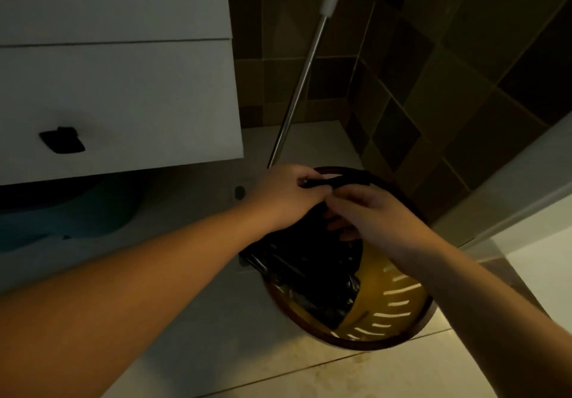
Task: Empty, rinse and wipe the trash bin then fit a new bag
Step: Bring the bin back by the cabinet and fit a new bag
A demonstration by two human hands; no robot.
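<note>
hands (328, 202) pinch black bag (303, 261) | over yellow bin (399, 305)

Head view, steeply downward, close.

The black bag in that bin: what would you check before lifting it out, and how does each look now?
1. Left hand grips the bag top: ok.
2. Right hand holds the bag: cannot tell, its fingers are hidden behind the plastic.
3. Bag top closed or tied: cannot tell.
4. Bag free of the bin rim: not ok, it drapes over the near-left rim.
5. Pole clear of the lift path: ok, it leans behind the bin.
6. Bag untorn: cannot tell, too dark.
</note>
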